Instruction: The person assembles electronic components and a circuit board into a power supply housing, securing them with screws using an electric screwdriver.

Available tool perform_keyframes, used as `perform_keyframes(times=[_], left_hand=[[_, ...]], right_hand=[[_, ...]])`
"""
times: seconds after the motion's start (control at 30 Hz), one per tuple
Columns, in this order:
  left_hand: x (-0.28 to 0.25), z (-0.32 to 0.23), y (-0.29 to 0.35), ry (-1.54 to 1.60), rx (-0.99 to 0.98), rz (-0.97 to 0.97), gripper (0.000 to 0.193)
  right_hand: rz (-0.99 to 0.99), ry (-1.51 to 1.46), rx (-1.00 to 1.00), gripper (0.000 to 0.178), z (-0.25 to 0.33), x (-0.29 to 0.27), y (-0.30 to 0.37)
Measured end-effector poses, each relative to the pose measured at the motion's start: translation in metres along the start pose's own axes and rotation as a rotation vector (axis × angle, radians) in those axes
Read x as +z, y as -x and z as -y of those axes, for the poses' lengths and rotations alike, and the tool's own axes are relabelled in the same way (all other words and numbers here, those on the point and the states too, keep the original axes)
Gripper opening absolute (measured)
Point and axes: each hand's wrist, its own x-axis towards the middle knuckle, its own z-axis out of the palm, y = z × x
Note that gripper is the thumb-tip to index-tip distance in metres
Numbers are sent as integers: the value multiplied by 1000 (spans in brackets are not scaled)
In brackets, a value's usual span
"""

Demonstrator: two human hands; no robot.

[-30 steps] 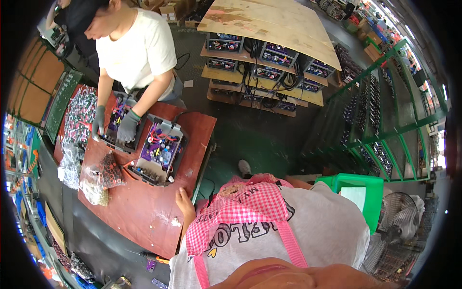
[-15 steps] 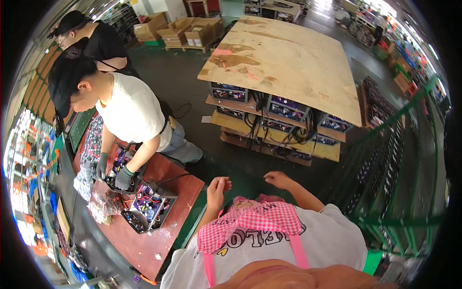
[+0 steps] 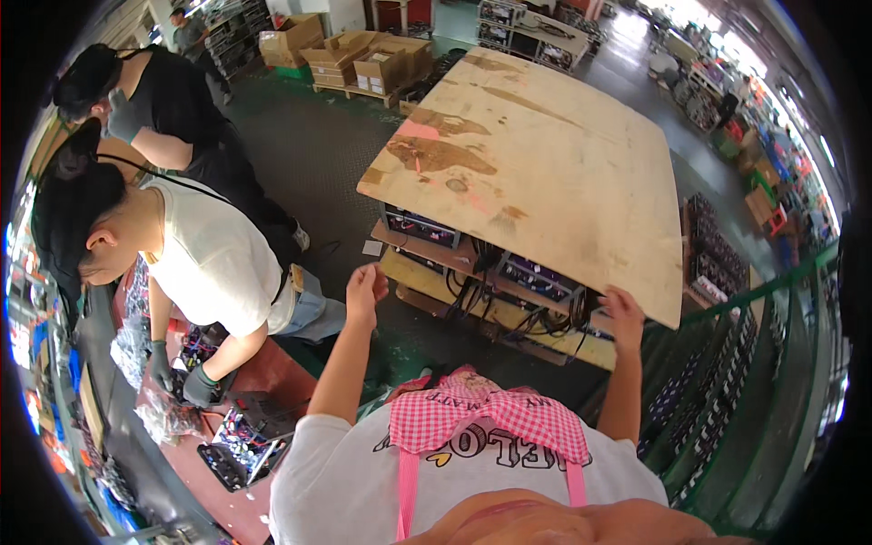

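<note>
My left hand (image 3: 366, 283) is raised in front of the stack, its fingers curled together with nothing visible in them. Out to the right, my right hand (image 3: 623, 316) has its fingers loosely stretched at the near edge of a large stained plywood board (image 3: 554, 173). I cannot tell whether the fingertips touch it. The board lies on top of a stack of metal-framed electronic units (image 3: 536, 280), layered on wooden sheets. Black cables (image 3: 468, 292) hang from the stack's near side.
At my left, a co-worker in a white shirt (image 3: 213, 250) works with gloved hands over a red-brown table (image 3: 182, 463). An opened unit (image 3: 243, 445) lies there. Another person in black (image 3: 182, 109) stands behind. Green railing (image 3: 790, 272) runs along the right. Cardboard boxes (image 3: 377, 68) sit at the back.
Both my hands have risen and spread apart, toward the stack, the right one reaching the board's near edge. The stack looks nearer. The person in black has raised a gloved hand toward the head.
</note>
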Motion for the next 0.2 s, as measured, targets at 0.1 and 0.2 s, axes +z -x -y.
perform_keyframes(times=[0.1, 0.2], left_hand=[[10, -14, -75, 37, 2, -12, 26], [21, -22, -137, 29, 22, -172, 40]], right_hand=[[-358, 33, -61, 28, -10, -84, -53], [-410, 332, -12, 35, -39, -137, -125]])
